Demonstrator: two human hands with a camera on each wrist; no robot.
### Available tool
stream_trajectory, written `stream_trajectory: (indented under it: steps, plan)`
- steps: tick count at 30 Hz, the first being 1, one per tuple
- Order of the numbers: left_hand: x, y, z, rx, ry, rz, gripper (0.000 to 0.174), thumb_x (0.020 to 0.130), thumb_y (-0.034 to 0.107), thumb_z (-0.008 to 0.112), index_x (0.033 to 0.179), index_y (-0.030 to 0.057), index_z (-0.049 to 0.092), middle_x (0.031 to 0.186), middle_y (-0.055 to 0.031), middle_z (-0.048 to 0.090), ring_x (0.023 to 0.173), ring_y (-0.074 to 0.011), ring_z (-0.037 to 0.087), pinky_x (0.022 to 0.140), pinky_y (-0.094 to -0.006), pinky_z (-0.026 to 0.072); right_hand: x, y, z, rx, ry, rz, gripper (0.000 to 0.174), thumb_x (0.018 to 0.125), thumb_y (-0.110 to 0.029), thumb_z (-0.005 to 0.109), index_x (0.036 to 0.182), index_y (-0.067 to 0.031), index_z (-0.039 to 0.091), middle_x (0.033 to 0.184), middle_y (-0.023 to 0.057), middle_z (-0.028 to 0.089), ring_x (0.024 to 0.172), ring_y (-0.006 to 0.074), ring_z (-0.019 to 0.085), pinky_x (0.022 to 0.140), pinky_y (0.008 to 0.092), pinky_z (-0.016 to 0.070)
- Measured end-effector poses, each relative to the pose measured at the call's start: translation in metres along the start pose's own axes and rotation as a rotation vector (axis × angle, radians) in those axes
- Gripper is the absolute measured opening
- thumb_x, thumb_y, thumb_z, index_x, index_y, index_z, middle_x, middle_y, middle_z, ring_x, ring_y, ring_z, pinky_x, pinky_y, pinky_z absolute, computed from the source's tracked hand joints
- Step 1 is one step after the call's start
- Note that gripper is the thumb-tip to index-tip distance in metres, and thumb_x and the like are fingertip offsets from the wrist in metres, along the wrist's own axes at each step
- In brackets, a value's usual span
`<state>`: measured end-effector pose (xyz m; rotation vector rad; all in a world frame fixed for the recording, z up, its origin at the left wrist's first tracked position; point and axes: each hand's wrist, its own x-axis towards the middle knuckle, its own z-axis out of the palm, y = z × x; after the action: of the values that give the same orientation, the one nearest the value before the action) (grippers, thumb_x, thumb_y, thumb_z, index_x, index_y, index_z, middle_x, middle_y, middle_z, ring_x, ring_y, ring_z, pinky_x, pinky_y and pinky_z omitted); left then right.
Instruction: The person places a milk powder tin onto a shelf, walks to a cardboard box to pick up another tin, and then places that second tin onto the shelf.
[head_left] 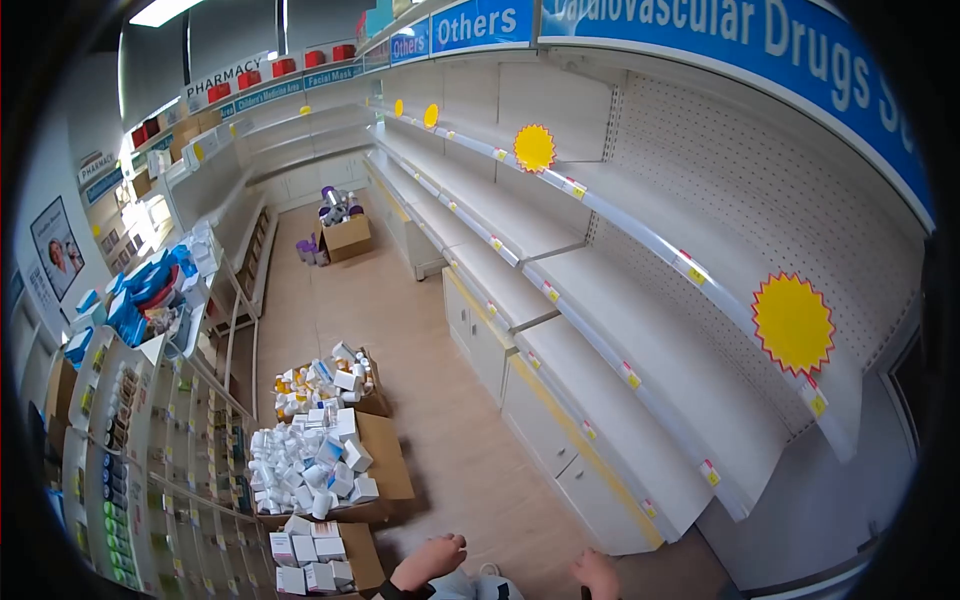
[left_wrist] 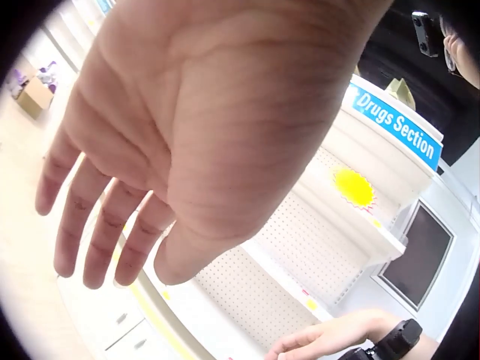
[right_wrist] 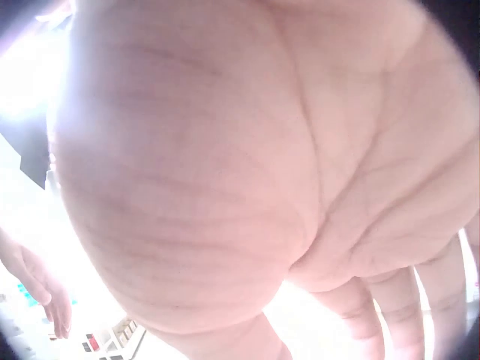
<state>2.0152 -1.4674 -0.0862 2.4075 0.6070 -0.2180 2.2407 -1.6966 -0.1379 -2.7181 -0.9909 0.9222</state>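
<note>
My left hand (head_left: 432,562) is low in the head view, with nothing in its grasp. The left wrist view shows its palm (left_wrist: 172,112) with loosely extended fingers. To the right, my right hand (head_left: 597,573) hangs at the bottom edge beside the lower shelving, also holding nothing; its palm (right_wrist: 225,165) fills much of the right wrist view, fingers relaxed. Nearest the left hand stands a carton of white medicine boxes (head_left: 308,552). Behind it is a larger carton heaped with white bottles and boxes (head_left: 310,465).
Long white bare shelves (head_left: 620,300) over cabinets (head_left: 545,420) run along the right. A farther carton holds orange and white bottles (head_left: 310,385). At the aisle's far end sits a carton (head_left: 347,240) with purple-lidded containers. A stocked rack (head_left: 190,440) lines the left side.
</note>
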Motion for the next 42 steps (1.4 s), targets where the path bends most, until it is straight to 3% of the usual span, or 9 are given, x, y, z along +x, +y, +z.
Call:
stream_trajectory:
  steps: [14, 18, 20, 26, 32, 34, 35, 39, 42]
  plan:
    - [0.164, -0.125, -0.055, -0.074, -0.035, -0.156, 0.031, 0.079, 0.028, 0.048, 0.088, -0.0008, 0.054, 0.085, -0.0206, 0.059, 0.078, -0.0371, 0.057, 0.069, -0.0456, 0.0461, 0.213, -0.002, 0.031, 0.092, 0.108, -0.373, 0.044, 0.078, -0.035, 0.053, 0.100, 0.0023, 0.054, 0.096, 0.0204, 0.058, 0.090, 0.0336, 0.054, 0.078, 0.0386, 0.0419]
    - [0.215, -0.158, -0.128, -0.003, 0.015, -0.243, 0.030, 0.078, 0.029, 0.049, 0.087, 0.0007, 0.055, 0.084, -0.0187, 0.059, 0.078, -0.0347, 0.058, 0.067, -0.0461, 0.0470, 0.280, -0.083, -0.018, 0.113, 0.145, -0.525, 0.042, 0.080, -0.035, 0.052, 0.099, 0.0017, 0.056, 0.096, 0.0196, 0.058, 0.089, 0.0332, 0.054, 0.078, 0.0386, 0.0414]
    - [0.234, -0.174, -0.168, 0.044, 0.095, -0.246, 0.027, 0.077, 0.027, 0.050, 0.086, 0.0022, 0.055, 0.081, -0.0167, 0.060, 0.075, -0.0332, 0.059, 0.065, -0.0452, 0.0473, 0.318, -0.164, -0.101, 0.312, -0.250, -0.419, 0.043, 0.078, -0.034, 0.055, 0.103, 0.0020, 0.055, 0.097, 0.0173, 0.060, 0.089, 0.0299, 0.055, 0.077, 0.0355, 0.0417]
    - [0.272, -0.227, -0.232, 0.084, 0.314, -0.319, 0.022, 0.075, 0.023, 0.050, 0.082, 0.0025, 0.053, 0.078, -0.0163, 0.059, 0.073, -0.0327, 0.058, 0.063, -0.0436, 0.0461, 0.411, -0.303, -0.181, 0.027, 0.068, -0.474, 0.045, 0.074, -0.032, 0.056, 0.100, 0.0045, 0.051, 0.096, 0.0234, 0.057, 0.090, 0.0354, 0.055, 0.079, 0.0397, 0.0435]
    - [0.292, -0.272, -0.253, -0.097, 0.195, -0.487, 0.029, 0.078, 0.030, 0.049, 0.089, 0.0041, 0.056, 0.084, -0.0185, 0.059, 0.077, -0.0353, 0.057, 0.068, -0.0411, 0.0474, 0.524, -0.327, -0.132, -0.123, -0.298, -0.554, 0.046, 0.073, -0.032, 0.057, 0.098, 0.0058, 0.052, 0.092, 0.0233, 0.058, 0.087, 0.0349, 0.056, 0.077, 0.0374, 0.0447]
    - [0.301, -0.292, -0.251, -0.182, 0.147, -0.573, 0.029, 0.080, 0.030, 0.048, 0.090, 0.0038, 0.055, 0.084, -0.0190, 0.059, 0.078, -0.0370, 0.057, 0.068, -0.0406, 0.0471, 0.581, -0.295, -0.094, 0.705, -0.736, -0.450, 0.039, 0.078, -0.031, 0.056, 0.100, 0.0015, 0.056, 0.094, 0.0164, 0.060, 0.087, 0.0280, 0.055, 0.075, 0.0337, 0.0420]
    - [0.299, -0.286, -0.261, -0.283, 0.444, -0.449, 0.010, 0.075, 0.010, 0.046, 0.078, 0.0001, 0.047, 0.070, -0.0210, 0.051, 0.060, -0.0375, 0.048, 0.054, -0.0445, 0.0377, 0.603, -0.301, -0.104, 0.335, -0.597, -0.537, 0.038, 0.077, -0.031, 0.057, 0.098, 0.0007, 0.058, 0.094, 0.0169, 0.060, 0.088, 0.0285, 0.055, 0.076, 0.0348, 0.0421]
    - [0.338, -0.310, -0.316, -0.723, 0.346, -0.562, 0.021, 0.079, 0.022, 0.046, 0.075, 0.0018, 0.050, 0.066, -0.0191, 0.052, 0.061, -0.0359, 0.051, 0.054, -0.0448, 0.0383, 0.647, -0.357, -0.157, 0.398, -0.351, -0.606, 0.040, 0.076, -0.032, 0.058, 0.100, -0.0001, 0.057, 0.097, 0.0192, 0.058, 0.089, 0.0322, 0.054, 0.078, 0.0376, 0.0421]
    - [0.400, -0.344, -0.354, -0.171, 0.536, -0.440, 0.021, 0.080, 0.023, 0.046, 0.075, 0.0024, 0.049, 0.065, -0.0187, 0.052, 0.060, -0.0355, 0.050, 0.054, -0.0448, 0.0387, 0.672, -0.448, -0.218, 0.028, -0.193, -0.509, 0.041, 0.076, -0.030, 0.058, 0.105, -0.0009, 0.055, 0.102, 0.0194, 0.056, 0.090, 0.0328, 0.054, 0.080, 0.0372, 0.0414]
